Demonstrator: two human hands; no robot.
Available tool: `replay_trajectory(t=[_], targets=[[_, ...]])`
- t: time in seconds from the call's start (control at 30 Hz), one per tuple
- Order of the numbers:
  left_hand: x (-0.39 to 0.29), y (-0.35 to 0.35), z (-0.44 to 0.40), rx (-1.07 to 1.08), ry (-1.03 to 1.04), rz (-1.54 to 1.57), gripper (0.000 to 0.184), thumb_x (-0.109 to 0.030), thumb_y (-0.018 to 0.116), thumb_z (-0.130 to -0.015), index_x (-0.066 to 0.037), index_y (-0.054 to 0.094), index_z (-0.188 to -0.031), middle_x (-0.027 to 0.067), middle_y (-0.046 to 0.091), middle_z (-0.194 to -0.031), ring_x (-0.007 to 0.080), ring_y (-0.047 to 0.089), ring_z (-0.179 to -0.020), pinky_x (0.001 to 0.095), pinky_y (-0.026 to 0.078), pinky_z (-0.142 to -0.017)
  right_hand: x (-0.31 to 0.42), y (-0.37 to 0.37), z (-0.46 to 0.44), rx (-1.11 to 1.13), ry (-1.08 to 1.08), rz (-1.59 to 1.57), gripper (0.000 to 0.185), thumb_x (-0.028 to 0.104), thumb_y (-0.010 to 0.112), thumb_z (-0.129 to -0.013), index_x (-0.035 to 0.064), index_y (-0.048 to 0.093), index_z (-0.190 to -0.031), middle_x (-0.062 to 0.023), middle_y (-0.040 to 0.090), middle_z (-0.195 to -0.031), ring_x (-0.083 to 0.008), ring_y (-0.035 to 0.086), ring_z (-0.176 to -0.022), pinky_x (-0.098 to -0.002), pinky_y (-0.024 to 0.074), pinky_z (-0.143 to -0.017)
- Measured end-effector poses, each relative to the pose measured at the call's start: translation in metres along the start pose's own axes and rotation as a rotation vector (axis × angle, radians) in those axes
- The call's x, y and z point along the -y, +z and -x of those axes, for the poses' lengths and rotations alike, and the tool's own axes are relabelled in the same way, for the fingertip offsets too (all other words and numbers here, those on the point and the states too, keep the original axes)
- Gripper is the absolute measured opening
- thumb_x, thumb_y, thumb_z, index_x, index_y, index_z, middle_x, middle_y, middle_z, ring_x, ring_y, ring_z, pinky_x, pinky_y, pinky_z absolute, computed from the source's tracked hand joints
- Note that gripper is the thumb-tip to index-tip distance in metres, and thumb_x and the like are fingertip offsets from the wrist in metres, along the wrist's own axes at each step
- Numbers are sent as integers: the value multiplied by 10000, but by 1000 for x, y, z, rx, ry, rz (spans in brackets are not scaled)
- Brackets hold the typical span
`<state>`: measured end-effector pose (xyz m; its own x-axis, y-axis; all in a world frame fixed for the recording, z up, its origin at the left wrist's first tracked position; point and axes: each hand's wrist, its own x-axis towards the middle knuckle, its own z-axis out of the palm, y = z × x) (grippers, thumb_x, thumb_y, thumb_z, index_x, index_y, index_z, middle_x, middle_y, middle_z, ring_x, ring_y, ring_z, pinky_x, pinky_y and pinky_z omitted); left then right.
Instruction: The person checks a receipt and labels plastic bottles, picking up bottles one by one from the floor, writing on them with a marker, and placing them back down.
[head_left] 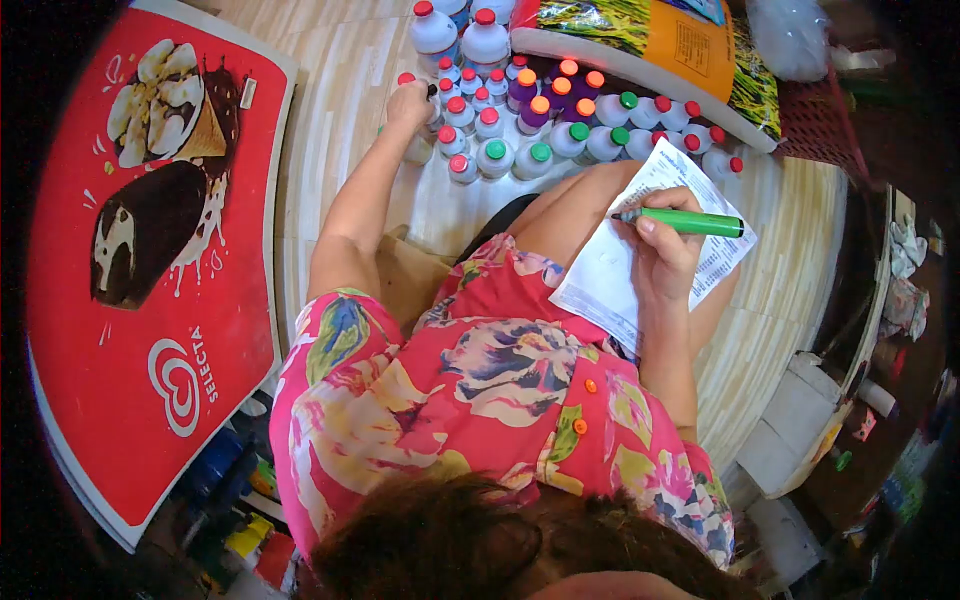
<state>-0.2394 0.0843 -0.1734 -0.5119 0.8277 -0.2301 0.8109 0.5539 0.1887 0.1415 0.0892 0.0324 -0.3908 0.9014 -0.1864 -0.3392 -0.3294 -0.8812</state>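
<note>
Stretched toward the top, left of centre, the left hand (406, 106) was at the bottles (533, 121); I cannot tell its grip. Right of centre, the bent right hand (670, 245) pinched a marker (692, 221) over the paper (603, 270).

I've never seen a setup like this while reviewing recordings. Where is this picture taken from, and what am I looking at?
There is no machine here, just a person's two bare hands. The single picture comes from a camera worn on the head, looking forward and down. The right hand holds a green marker over a printed paper, which rests on the person's thigh. The left hand is stretched out to the bottles; whether its grip is closed on one is hard to tell. The bottles, with red, green and orange caps, stand on a pale floor. The red panel with ice-cream pictures is off to the left.
</note>
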Motion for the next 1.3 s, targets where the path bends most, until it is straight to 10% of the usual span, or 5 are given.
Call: replay_trajectory(t=[0.33, 0.47, 0.73, 1.3], targets=[[-60, -161, 112, -527, 213, 330, 197, -185, 648, -723, -67, 629, -878, 145, 625, -731, 304, 616, -669, 393, 468, -590, 0, -6, 4, 44, -12, -119, 210, -12, 655, -682, 2, 531, -851, -61, 581, -728, -100, 531, -600, -219, 432, -562], [-117, -226, 198, -638, 357, 633, 217, -62, 755, -685, 1, 560, -757, 60, 565, -660, 113, 550, -604, 253, 416, -524, 29, -7, 6, 54, -206, -54, 225, 36, 651, -665, 4, 530, -851, -82, 582, -741, -122, 540, -632, -238, 443, -601], [-202, -177, 235, -335, 732, 1178, 289, 58, 753, -641, -22, 478, -683, 80, 586, -771, 132, 534, -659, 261, 427, -566, 69, -27, 27, 58, -534, 45, 256, 34, 641, -661, 8, 508, -879, -105, 569, -789, -143, 514, -690, -254, 409, -623], [-211, -156, 238, -277, 785, 945, 280, 11, 759, -650, -21, 484, -695, 90, 521, -702, 190, 494, -602, 298, 390, -531, 37, -7, 33, 26, -334, 280, 194, 13, 689, -722, 30, 531, -832, 14, 521, -665, -31, 443, -579, -183, 329, -505]])
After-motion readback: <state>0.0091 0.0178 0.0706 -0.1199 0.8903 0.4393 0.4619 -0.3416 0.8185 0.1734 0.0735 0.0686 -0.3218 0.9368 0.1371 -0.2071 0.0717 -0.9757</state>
